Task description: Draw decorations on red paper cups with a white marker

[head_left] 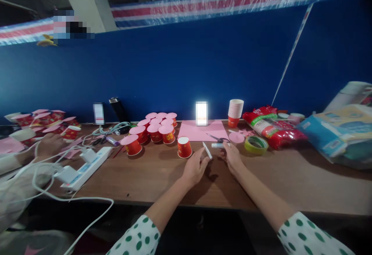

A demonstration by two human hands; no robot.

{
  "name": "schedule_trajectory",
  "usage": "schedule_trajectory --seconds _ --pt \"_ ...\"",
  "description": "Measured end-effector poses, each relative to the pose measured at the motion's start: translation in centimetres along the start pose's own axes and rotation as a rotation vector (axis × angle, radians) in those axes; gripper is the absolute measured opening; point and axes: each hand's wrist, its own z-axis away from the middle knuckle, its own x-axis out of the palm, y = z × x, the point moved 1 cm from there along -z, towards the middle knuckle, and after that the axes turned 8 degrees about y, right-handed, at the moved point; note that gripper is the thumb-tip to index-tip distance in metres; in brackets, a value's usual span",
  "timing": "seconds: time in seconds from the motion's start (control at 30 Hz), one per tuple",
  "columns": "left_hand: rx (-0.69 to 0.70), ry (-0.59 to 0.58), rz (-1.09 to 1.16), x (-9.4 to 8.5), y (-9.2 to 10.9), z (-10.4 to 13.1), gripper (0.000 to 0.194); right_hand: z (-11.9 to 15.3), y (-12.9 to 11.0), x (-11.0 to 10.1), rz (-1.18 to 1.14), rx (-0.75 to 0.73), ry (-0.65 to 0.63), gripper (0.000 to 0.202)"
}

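My left hand (pixel 195 166) is closed on a slim white piece (pixel 207 150) that slants up from the fingers; whether it is a stick or a thin disc seen edge-on, I cannot tell. In my right hand (pixel 231 157) is a white and blue glue stick (pixel 217 145), lying sideways and pointing left. A red paper cup (pixel 185 149) stands upside down just left of my left hand. Behind both hands lie a pink paper sheet (pixel 192 129) and scissors (pixel 217 138). A pink paper circle (pixel 236 137) rests beyond my right hand.
Several red cups topped with pink circles (pixel 156 127) stand left of centre. A cup stack (pixel 235 112), green tape roll (pixel 256 145) and red plastic package (pixel 276 129) are to the right. A power strip (pixel 90 168) and another person's hand (pixel 50 145) are at left.
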Motion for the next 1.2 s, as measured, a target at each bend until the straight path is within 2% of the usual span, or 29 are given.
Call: schedule_trajectory --seconds 0.13,0.23,0.3,0.37,0.6,0.77,0.97,1.03,1.2 --pt "-0.023 0.017 0.077 1.8 -0.4 -3.4 0.041 -2.4 -1.5 1.5 -0.047 0.036 0.0 0.03" --pt "-0.157 0.082 0.183 3.5 -1.5 -4.9 0.04 -3.5 -2.0 2.2 -0.066 0.046 -0.03 0.026" --pt "-0.222 0.127 0.253 4.3 -2.3 -5.2 0.028 -3.8 -1.6 2.2 -0.069 0.053 -0.048 0.026" --pt "-0.245 0.121 0.315 4.9 -2.7 -5.3 0.022 -3.8 -0.9 2.0 -0.061 0.072 -0.061 0.026" --pt "-0.27 0.103 0.37 5.1 -3.0 -5.7 0.025 -3.2 0.0 2.0 0.034 0.117 -0.122 0.032" --pt "-0.409 0.094 0.454 5.1 -3.2 -5.5 0.025 -2.7 0.0 2.5 0.19 0.022 -0.298 0.028" --pt "-0.502 0.076 0.582 5.4 -3.1 -5.5 0.022 -3.0 0.2 2.5 0.273 -0.057 -0.327 0.025" --pt "-0.512 0.076 0.582 5.5 -3.2 -5.4 0.026 -3.3 -0.3 2.2 0.335 -0.139 -0.316 0.025" --pt "-0.576 0.083 0.594 5.6 -3.4 -5.1 0.031 -3.7 -0.7 1.6 0.6 -0.452 -0.251 0.015"
